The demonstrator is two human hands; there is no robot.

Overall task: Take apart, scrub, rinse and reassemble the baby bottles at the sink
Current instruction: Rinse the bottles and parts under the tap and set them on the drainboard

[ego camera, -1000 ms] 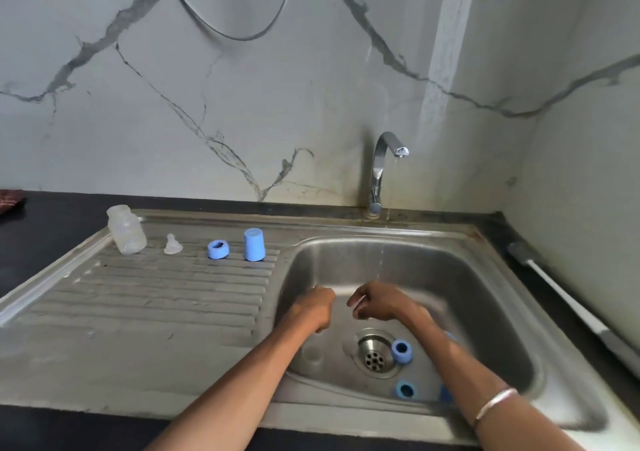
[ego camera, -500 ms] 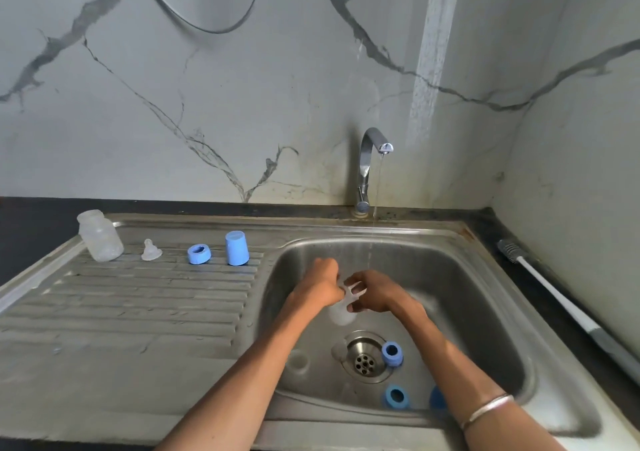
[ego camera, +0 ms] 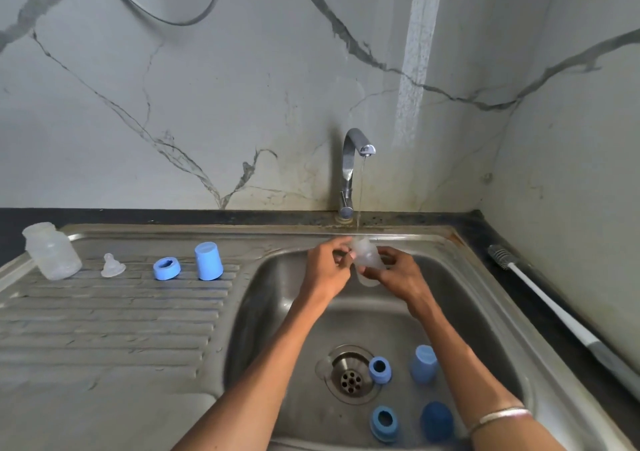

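Both hands, left (ego camera: pixel 327 270) and right (ego camera: pixel 398 274), grip a clear bottle (ego camera: pixel 367 256) at frame centre under the tap's (ego camera: pixel 356 159) stream. One rinsed set (ego camera: pixel 52 251) dries at left. Blue rings (ego camera: pixel 380 369) and caps (ego camera: pixel 424 362) wait in the sink (ego camera: pixel 485 312), lower right; reassembly not begun.

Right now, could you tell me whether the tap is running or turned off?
Running. A thin stream of water falls from the tap spout onto the clear bottle held under it.

Two bottles (ego camera: pixel 52 251), three caps (ego camera: pixel 208 261), perhaps three rings (ego camera: pixel 166 268).
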